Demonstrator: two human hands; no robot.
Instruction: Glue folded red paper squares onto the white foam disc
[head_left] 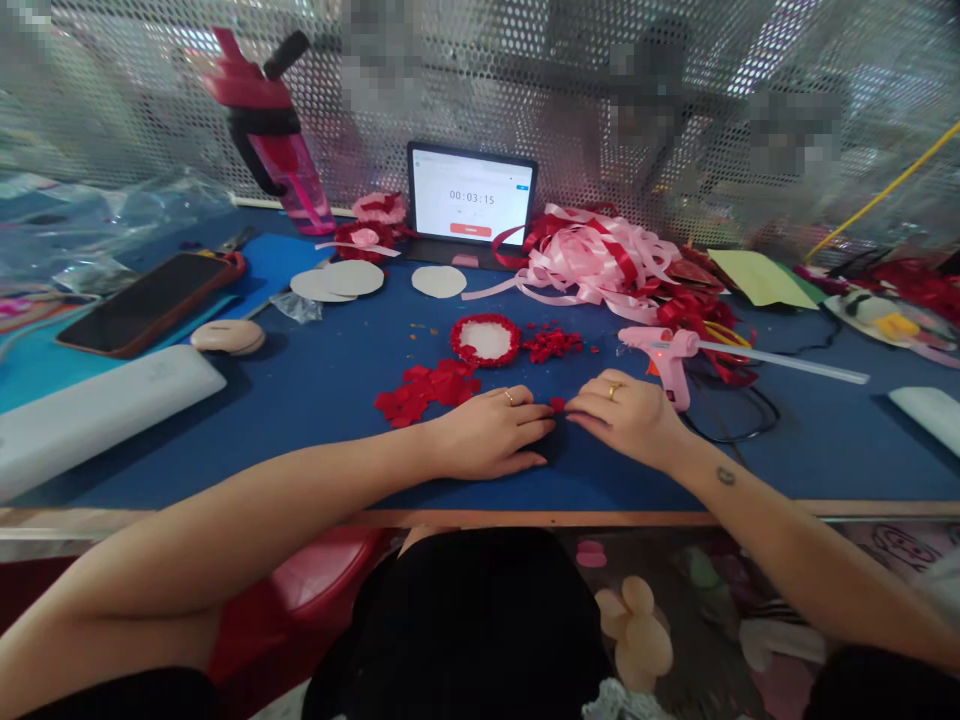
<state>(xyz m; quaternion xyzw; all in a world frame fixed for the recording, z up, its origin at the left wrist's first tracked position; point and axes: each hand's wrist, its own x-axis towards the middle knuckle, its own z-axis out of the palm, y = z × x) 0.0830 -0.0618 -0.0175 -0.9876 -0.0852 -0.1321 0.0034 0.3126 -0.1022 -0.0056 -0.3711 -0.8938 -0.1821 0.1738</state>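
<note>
Between my two hands is a small red ribbon piece (557, 404), just above the blue table. My left hand (495, 430) has its fingers bent together, their tips at the piece's left edge. From the other side, the closed thumb and fingers of my right hand (630, 415) meet the piece's right edge. Cut red ribbon squares (427, 390) lie loose beside my left hand. Farther back sits a white disc (484, 340) ringed with folded red ribbon, and to its right a heap of small folded red pieces (551, 345). A pink glue gun (664, 350) rests beyond my right hand.
Plain white discs (439, 281) lie toward the back. A tablet (472, 195) showing a timer stands behind them, beside tangled pink and red ribbons (600, 260). Leftward are a pink bottle (281, 150), a phone (146, 300) and a long white case (112, 415). A black cable (739, 435) curls at right.
</note>
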